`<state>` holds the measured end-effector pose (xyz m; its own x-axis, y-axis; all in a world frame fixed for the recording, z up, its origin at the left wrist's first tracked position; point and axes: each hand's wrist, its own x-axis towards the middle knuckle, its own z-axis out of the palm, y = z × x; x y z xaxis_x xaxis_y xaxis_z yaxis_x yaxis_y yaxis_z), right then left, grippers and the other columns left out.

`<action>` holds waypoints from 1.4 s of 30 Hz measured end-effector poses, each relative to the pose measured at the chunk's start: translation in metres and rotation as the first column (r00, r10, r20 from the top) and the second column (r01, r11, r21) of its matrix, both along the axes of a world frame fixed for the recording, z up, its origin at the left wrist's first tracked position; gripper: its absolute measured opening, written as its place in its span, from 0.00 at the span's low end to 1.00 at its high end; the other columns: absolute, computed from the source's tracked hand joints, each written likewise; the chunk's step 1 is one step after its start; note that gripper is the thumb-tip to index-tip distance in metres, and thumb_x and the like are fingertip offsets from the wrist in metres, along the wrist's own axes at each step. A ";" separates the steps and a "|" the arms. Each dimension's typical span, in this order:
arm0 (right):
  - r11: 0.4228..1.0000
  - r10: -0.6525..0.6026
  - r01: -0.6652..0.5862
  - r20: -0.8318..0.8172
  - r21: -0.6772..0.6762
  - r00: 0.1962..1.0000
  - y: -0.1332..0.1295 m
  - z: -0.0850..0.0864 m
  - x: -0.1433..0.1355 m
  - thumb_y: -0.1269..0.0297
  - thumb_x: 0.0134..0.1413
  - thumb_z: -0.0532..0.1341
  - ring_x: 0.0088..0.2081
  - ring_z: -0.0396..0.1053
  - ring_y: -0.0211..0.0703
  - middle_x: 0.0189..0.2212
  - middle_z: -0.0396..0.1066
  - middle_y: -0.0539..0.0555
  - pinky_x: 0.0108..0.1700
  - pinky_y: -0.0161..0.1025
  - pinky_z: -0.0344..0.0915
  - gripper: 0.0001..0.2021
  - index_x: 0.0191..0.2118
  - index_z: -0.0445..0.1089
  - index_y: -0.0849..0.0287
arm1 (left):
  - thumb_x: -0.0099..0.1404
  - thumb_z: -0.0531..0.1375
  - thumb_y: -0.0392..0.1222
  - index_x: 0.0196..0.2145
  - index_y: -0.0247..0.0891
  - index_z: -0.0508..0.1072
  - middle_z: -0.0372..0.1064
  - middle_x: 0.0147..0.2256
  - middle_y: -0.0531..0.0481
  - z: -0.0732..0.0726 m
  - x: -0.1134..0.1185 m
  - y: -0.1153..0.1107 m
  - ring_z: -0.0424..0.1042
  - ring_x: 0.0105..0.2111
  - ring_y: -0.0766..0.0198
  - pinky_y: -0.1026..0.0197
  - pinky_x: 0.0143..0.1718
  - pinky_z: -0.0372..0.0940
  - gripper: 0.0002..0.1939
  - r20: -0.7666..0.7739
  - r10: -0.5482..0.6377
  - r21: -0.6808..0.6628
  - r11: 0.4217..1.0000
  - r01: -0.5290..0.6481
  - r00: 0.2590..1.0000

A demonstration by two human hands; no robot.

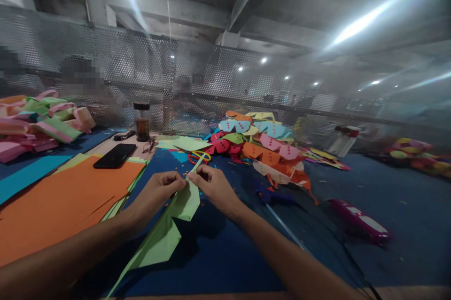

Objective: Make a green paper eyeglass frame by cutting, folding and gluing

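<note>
A long strip of light green paper (160, 243), folded and cut with angular flaps, slants up from the near edge of the blue table. My left hand (167, 186) pinches its folded edge near the upper end. Close beside it, my right hand (211, 185) grips the same edge between thumb and fingers. The narrow tip of the strip sticks out beyond both hands. Its flaps hang below the hands, over the blue surface.
Orange sheets (70, 192) and a black phone (114, 155) lie left, near a lidded jar (142, 121). Colourful cut paper pieces (264, 145) are piled beyond my right hand. A blue glue gun (273, 194) and a magenta object (359, 220) lie right. Perforated metal panels (141, 65) stand behind.
</note>
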<state>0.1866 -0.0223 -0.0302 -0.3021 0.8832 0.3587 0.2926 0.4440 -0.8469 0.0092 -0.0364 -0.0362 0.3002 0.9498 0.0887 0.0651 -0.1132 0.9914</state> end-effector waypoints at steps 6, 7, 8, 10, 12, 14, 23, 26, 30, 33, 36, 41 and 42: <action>0.999 0.001 -0.002 0.023 0.035 1.000 -0.003 0.000 -0.002 0.56 0.56 0.61 0.28 0.60 0.36 0.26 0.65 0.48 0.31 0.34 0.57 0.12 0.33 0.71 0.61 | 0.57 0.61 0.54 0.22 0.39 0.63 0.53 0.20 0.59 -0.001 0.000 0.001 0.52 0.21 0.69 0.63 0.24 0.47 0.18 -0.011 0.014 -0.023 1.000 -0.015 1.000; 0.999 0.002 -0.003 0.026 0.044 1.000 -0.004 0.000 -0.002 0.57 0.56 0.61 0.29 0.62 0.37 0.27 0.67 0.48 0.32 0.34 0.58 0.11 0.34 0.72 0.61 | 0.57 0.61 0.54 0.22 0.39 0.63 0.54 0.21 0.58 -0.002 0.000 0.001 0.53 0.21 0.69 0.63 0.25 0.47 0.17 -0.003 0.013 -0.027 1.000 -0.013 1.000; 0.998 -0.001 -0.001 0.030 0.058 1.000 -0.004 -0.001 -0.003 0.58 0.56 0.61 0.30 0.63 0.37 0.28 0.68 0.49 0.33 0.34 0.60 0.10 0.35 0.72 0.61 | 0.57 0.61 0.53 0.23 0.39 0.64 0.54 0.21 0.58 -0.002 -0.001 0.002 0.53 0.22 0.69 0.63 0.25 0.47 0.17 0.005 0.010 -0.031 0.999 -0.010 1.000; 0.995 -0.024 0.019 0.053 0.095 0.998 -0.005 -0.001 -0.003 0.60 0.57 0.61 0.30 0.65 0.38 0.28 0.70 0.50 0.34 0.35 0.61 0.09 0.36 0.73 0.61 | 0.58 0.61 0.52 0.23 0.39 0.64 0.55 0.21 0.58 -0.003 -0.002 0.002 0.54 0.22 0.69 0.63 0.25 0.48 0.16 0.016 0.005 -0.033 0.999 -0.004 1.000; 0.990 -0.055 0.043 0.088 0.136 0.995 -0.006 -0.001 -0.003 0.61 0.58 0.61 0.31 0.66 0.38 0.28 0.71 0.50 0.35 0.35 0.62 0.09 0.35 0.73 0.61 | 0.58 0.61 0.52 0.22 0.39 0.63 0.55 0.21 0.58 -0.003 -0.002 0.002 0.55 0.22 0.69 0.64 0.25 0.48 0.16 0.012 0.005 -0.031 1.000 -0.004 1.000; 0.983 -0.087 0.065 0.120 0.174 0.989 -0.007 0.000 -0.004 0.62 0.58 0.61 0.31 0.66 0.38 0.28 0.71 0.50 0.35 0.35 0.62 0.08 0.34 0.73 0.61 | 0.58 0.61 0.52 0.22 0.39 0.62 0.55 0.22 0.57 -0.003 -0.002 0.001 0.55 0.23 0.68 0.64 0.25 0.49 0.17 0.007 0.006 -0.036 0.999 -0.006 1.000; 0.919 -0.112 0.049 0.142 0.390 0.984 -0.012 -0.002 -0.005 0.67 0.60 0.61 0.34 0.71 0.40 0.33 0.74 0.53 0.39 0.35 0.65 0.05 0.35 0.73 0.60 | 0.60 0.61 0.53 0.27 0.37 0.70 0.57 0.23 0.57 -0.007 -0.004 0.005 0.57 0.24 0.67 0.65 0.25 0.50 0.15 0.014 -0.006 -0.055 0.998 0.007 1.000; 0.887 -0.136 0.036 0.185 0.461 0.973 -0.012 -0.004 -0.004 0.68 0.61 0.60 0.35 0.70 0.41 0.33 0.74 0.53 0.40 0.36 0.65 0.04 0.35 0.72 0.60 | 0.60 0.62 0.52 0.27 0.37 0.71 0.58 0.23 0.56 -0.011 -0.005 0.006 0.58 0.24 0.67 0.65 0.25 0.51 0.14 0.027 -0.009 -0.074 0.997 0.011 1.000; 0.827 -0.176 0.017 0.229 0.562 0.957 -0.010 -0.006 -0.002 0.69 0.62 0.61 0.36 0.71 0.42 0.34 0.75 0.53 0.41 0.37 0.64 0.03 0.37 0.73 0.58 | 0.59 0.63 0.53 0.28 0.37 0.73 0.60 0.23 0.56 -0.012 -0.006 0.007 0.59 0.25 0.67 0.64 0.26 0.51 0.15 0.045 -0.009 -0.075 0.997 0.012 0.999; 0.791 -0.199 -0.005 0.264 0.612 0.944 -0.010 -0.007 -0.001 0.69 0.63 0.61 0.38 0.72 0.43 0.35 0.76 0.53 0.42 0.38 0.64 0.03 0.39 0.73 0.58 | 0.59 0.63 0.53 0.29 0.37 0.74 0.62 0.24 0.55 -0.010 -0.005 0.005 0.60 0.26 0.66 0.64 0.27 0.52 0.15 0.050 -0.012 -0.082 0.996 0.016 0.999; 0.770 -0.205 -0.037 0.302 0.637 0.931 -0.010 -0.006 0.000 0.69 0.63 0.60 0.39 0.72 0.44 0.36 0.77 0.54 0.43 0.40 0.64 0.05 0.41 0.74 0.58 | 0.57 0.64 0.54 0.27 0.37 0.73 0.63 0.24 0.55 -0.006 -0.003 0.003 0.60 0.26 0.66 0.63 0.28 0.52 0.16 0.060 -0.013 -0.099 0.995 0.019 0.998; 0.735 -0.236 -0.057 0.334 0.676 0.912 -0.011 -0.005 0.002 0.69 0.64 0.59 0.39 0.72 0.44 0.35 0.77 0.54 0.42 0.40 0.63 0.07 0.42 0.74 0.58 | 0.56 0.65 0.52 0.25 0.38 0.70 0.62 0.23 0.55 -0.008 -0.003 0.005 0.59 0.24 0.67 0.64 0.27 0.51 0.15 0.117 -0.036 -0.114 0.992 0.050 0.992; 0.727 -0.246 -0.060 0.340 0.684 0.908 -0.011 -0.005 0.002 0.69 0.64 0.58 0.39 0.72 0.44 0.35 0.77 0.54 0.42 0.40 0.63 0.07 0.42 0.74 0.58 | 0.56 0.65 0.51 0.25 0.38 0.70 0.61 0.23 0.56 -0.008 -0.003 0.005 0.58 0.24 0.67 0.64 0.26 0.51 0.15 0.130 -0.047 -0.120 0.991 0.063 0.990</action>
<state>0.1885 -0.0337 -0.0353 -0.4760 0.4862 0.7329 0.5909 0.7940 -0.1429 0.0062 -0.0312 -0.0446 0.3457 0.9382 0.0128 -0.0649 0.0103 0.9978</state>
